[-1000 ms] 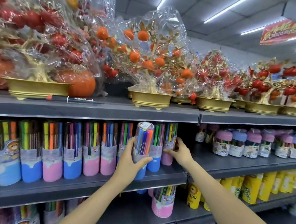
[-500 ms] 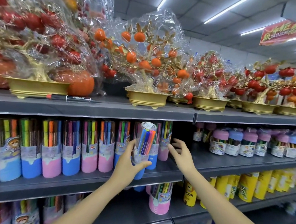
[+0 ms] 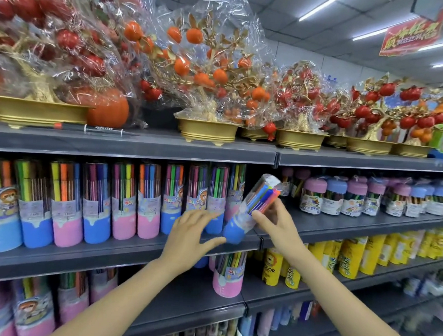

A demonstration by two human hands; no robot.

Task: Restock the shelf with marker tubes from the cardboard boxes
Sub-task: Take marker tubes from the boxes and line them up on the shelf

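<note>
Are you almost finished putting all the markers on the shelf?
Partly. Done: a long row of marker tubes already stands upright on the middle shelf. In hand: the right hand holds one tilted blue-bottomed tube at the row's right end, while the left hand is open beside it. Left: standing it up. The boxes aren't in view.

2 hands [image 3: 191, 233], 1 tilted tube [image 3: 251, 210]

A row of marker tubes [image 3: 123, 201] stands on the middle shelf [image 3: 82, 253]. At its right end I hold one tube [image 3: 249, 207] tilted, my left hand [image 3: 188, 233] beside it.
</note>
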